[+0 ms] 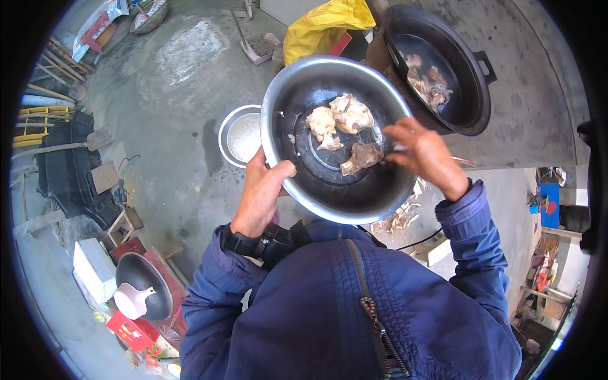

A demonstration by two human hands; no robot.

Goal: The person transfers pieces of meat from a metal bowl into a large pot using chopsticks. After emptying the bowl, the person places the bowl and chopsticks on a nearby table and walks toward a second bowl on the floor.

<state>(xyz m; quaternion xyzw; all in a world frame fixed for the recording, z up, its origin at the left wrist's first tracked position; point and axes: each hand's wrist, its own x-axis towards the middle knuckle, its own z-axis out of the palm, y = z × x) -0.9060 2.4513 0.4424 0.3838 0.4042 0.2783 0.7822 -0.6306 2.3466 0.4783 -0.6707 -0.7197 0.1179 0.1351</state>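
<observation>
My left hand (262,189) grips the near left rim of a wide stainless steel basin (311,204), thumb over the edge. Several chunks of meat on the bone lie in it: pale knobbly pieces (352,114) toward the far side and a browner one (362,158) nearer my right hand. My right hand (418,151) is at the basin's right rim with its fingers curled around something thin, perhaps chopsticks; blur hides the exact grip. At the upper right a large black wok-like pan (463,61) with a side handle holds more bony meat pieces (430,85).
A smaller metal bowl of cloudy liquid (243,137) stands on the concrete floor left of the basin. Beyond the basin are a yellow plastic bag (323,28) and a dustpan (260,46). Tools lie far left; a dark wok (142,280) with a pink ladle (133,301) sits lower left.
</observation>
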